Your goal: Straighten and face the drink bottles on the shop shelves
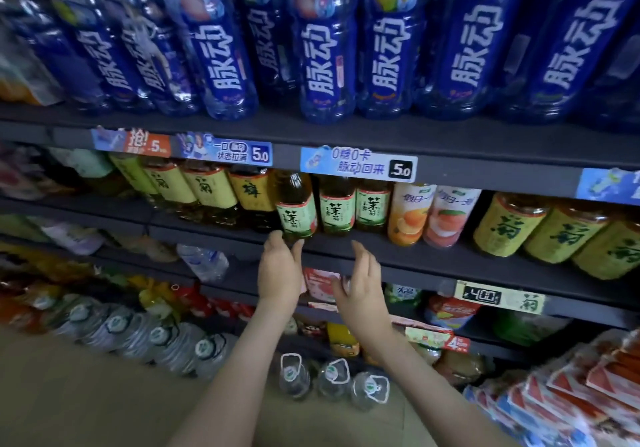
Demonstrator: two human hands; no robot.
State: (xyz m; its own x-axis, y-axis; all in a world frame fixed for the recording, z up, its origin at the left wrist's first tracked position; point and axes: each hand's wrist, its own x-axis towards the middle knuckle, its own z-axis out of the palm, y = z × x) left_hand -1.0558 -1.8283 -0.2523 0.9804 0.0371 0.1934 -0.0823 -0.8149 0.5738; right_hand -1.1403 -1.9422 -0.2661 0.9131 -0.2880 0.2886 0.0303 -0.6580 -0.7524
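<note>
Showing 茶, green-label bottle (297,216) by left hand (280,273)

The far blue bottles (322,110) were clear, glossy plastic under shiny film labels (325,58), the tea bottles (298,211) likewise glossy, the shelf (485,173) matt dark grey, perhaps painted metal, its price strips (358,164) smooth printed card.

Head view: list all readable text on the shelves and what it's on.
"脉动": blue bottles
"0糖0卡 脉动回来 5.0": shelf tag
"茶": green-label bottle
"菊": yellow-label bottles
"400": lower price tag
Remaining small print is too blurred to read.
</note>
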